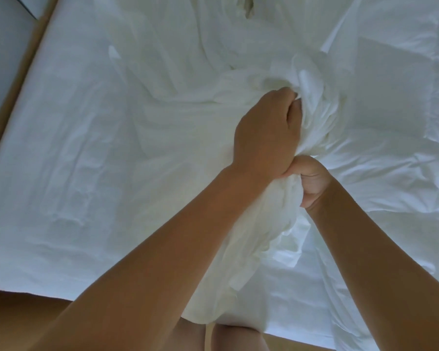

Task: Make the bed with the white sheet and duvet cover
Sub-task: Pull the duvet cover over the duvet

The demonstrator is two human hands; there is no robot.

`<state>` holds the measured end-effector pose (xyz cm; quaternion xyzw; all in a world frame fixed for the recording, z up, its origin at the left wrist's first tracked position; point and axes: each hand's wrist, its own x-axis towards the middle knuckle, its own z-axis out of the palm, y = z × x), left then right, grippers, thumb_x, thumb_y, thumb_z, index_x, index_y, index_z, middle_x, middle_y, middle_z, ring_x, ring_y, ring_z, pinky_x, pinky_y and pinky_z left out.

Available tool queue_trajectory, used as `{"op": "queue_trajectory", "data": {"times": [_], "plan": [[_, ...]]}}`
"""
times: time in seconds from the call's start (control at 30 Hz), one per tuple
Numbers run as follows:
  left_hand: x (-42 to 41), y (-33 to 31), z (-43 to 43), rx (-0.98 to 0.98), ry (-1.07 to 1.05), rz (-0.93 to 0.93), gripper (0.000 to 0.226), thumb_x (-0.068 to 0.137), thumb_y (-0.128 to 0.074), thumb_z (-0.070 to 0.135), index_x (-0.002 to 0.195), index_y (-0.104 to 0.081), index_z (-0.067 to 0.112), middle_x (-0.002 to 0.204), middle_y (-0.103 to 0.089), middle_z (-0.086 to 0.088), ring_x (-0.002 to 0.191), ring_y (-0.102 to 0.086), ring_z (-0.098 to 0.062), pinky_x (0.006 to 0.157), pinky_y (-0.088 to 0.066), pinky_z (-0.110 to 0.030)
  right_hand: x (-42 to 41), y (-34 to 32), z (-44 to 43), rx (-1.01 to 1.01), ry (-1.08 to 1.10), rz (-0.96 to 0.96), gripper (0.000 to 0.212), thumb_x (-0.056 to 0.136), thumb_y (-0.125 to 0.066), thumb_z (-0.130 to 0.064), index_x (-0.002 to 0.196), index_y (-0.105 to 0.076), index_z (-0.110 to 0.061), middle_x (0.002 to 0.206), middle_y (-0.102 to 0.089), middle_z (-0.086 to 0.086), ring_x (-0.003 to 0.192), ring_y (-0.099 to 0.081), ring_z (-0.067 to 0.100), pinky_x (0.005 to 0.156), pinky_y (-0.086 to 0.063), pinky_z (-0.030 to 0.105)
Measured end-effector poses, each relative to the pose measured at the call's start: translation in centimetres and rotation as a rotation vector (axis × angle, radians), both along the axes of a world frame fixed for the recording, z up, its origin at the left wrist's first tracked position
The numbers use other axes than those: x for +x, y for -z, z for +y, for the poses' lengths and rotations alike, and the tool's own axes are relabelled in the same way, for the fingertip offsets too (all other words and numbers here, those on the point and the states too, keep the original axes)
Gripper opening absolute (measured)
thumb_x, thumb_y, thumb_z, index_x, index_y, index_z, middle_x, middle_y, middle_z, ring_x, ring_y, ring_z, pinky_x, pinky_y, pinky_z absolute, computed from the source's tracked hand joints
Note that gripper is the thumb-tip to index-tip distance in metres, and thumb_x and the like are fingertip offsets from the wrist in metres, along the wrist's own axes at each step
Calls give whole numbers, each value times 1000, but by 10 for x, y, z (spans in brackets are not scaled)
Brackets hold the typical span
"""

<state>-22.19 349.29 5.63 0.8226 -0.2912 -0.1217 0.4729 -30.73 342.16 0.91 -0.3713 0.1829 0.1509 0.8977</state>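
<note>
The duvet cover (238, 249) is gathered into one thick rope of white cloth. Its long axis runs from the near edge of the bed (19, 84) up and away toward the far right, where it fans out into loose folds. Both hands are on that rope, one behind the other along its length.

The left hand (264, 134) reaches across from the near left and is the farther one, back uppermost. Its fingers (287, 95) are curled tight into the bunch just where the cloth begins to spread. The right hand (313, 182) sits just nearer and to the right, touching the left wrist. It is closed in a fist round the same rope, thumb side toward the camera. Neither hand has any slack in it, and both grip cloth.

The loose bulk therefore lies beyond the left fingers, farther off and slightly right. The tail of the rope hangs back toward the person. My guess is that feeding or drawing hand over hand would run along that line.

The white sheet (74, 160) lies spread over the left of the bed, lightly wrinkled. A quilted duvet (395, 117) lies to the right
</note>
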Motion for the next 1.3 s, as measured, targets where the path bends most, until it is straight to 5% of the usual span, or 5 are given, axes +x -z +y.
{"op": "queue_trajectory", "data": {"times": [0.1,0.3,0.47,1.0,1.3], "plan": [[-24,4,18,30,-15,-87,22,94,-45,14,98,-65,6,79,-54,-5,70,-50,-19,68,-40,-31,1,2,11,291,45,-109,28,79,-56,1,96,-74,-12,91,-72,0,92,-68,11,81,-53,22],[-76,11,72,161,172,125,53,94,-35,26,144,-35,7,146,-39,-11,134,-39,-21,110,-26,-25,-3,15,20,180,88,31,20,51,-84,-23,61,-70,-13,58,-63,0,56,-64,12,54,-51,22],[-42,12,82,114,-3,73,32,90,-47,34,116,-59,18,112,-59,6,89,-59,-9,71,-47,-23,0,10,18,48,76,-23,17,64,-68,-14,79,-75,-13,73,-71,1,72,-69,15,66,-54,25],[105,52,102,258,21,-234,28,98,-39,21,89,-56,0,84,-58,-17,83,-57,-32,73,-38,-37,28,4,34,-279,218,307,16,52,-68,-5,61,-75,-15,68,-71,2,65,-69,17,59,-54,25],[131,92,157,637,-16,-31,82,76,-66,58,141,-35,19,131,-44,-15,120,-46,-32,98,-40,-40,44,7,44,-290,336,398,11,62,-63,-3,71,-68,-6,66,-67,3,62,-65,16,62,-55,24]]}}
